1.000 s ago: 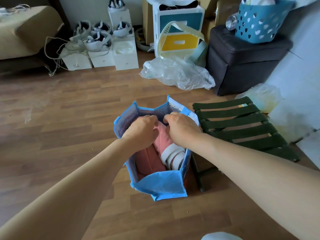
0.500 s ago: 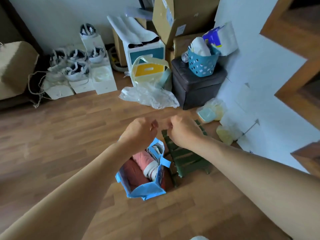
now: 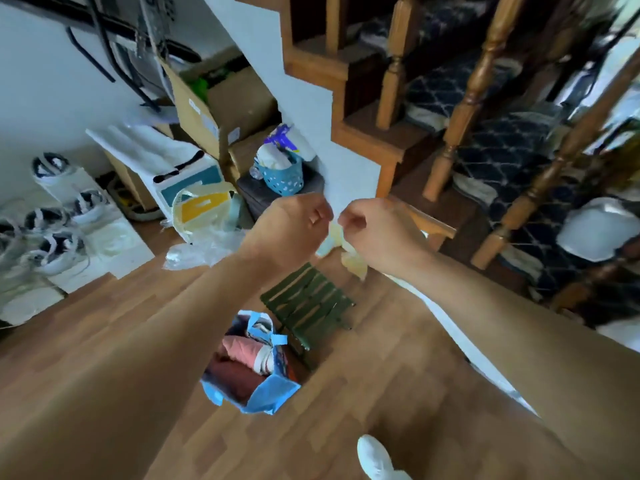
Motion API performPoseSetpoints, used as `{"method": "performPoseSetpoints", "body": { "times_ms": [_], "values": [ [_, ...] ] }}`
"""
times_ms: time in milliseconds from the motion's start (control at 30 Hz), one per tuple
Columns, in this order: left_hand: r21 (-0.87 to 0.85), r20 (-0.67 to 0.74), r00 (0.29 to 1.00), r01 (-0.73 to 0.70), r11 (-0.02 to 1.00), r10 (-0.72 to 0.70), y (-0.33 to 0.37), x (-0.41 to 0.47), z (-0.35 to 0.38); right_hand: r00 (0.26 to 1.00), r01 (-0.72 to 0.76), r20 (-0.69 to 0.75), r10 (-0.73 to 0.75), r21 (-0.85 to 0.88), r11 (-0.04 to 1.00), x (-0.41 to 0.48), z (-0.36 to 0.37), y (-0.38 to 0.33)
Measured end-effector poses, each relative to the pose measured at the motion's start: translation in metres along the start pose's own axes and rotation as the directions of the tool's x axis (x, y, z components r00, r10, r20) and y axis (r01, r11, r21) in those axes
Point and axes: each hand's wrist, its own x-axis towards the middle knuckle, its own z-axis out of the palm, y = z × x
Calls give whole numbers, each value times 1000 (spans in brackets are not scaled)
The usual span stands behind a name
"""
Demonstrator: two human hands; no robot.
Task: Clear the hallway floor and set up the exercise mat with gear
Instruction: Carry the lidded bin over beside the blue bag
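Note:
An open blue tote bag [image 3: 263, 396] stands on the wooden floor, stuffed with pink and dark red rolled fabric [image 3: 239, 351]; its strap lies loose across the top. High above it, my left hand [image 3: 291, 226] and my right hand [image 3: 374, 233] hover as fists, knuckles nearly touching. Nothing shows inside either fist. A dark green slatted folding stool [image 3: 308, 303] lies right beside the bag. No exercise mat is in view.
A wooden staircase [image 3: 363, 133] with railing posts rises on the right. A black ottoman [image 3: 256, 192] carrying a teal basket [image 3: 282, 174], cardboard boxes [image 3: 221, 105], crumpled clear plastic [image 3: 201, 251] and white boxes topped with headsets [image 3: 69, 216] line the wall. My white-socked foot [image 3: 375, 459] is below.
My hands left the bag's top edge and rose well above it, staying clenched. The view pulled back and swung right, bringing the staircase into sight.

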Motion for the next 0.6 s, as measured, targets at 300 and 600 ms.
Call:
{"method": "performPoseSetpoints", "body": {
  "times_ms": [300, 600],
  "values": [
    [-247, 262, 860, -379, 892, 438, 184, -16, 48, 864, -390, -376, 336, -76, 918, -167, -141, 55],
    [-492, 392, 424, -653, 575, 817, 428, -101, 167, 438, -774, -605, 665, 122, 621, -402, -268, 149]
  ]
}}
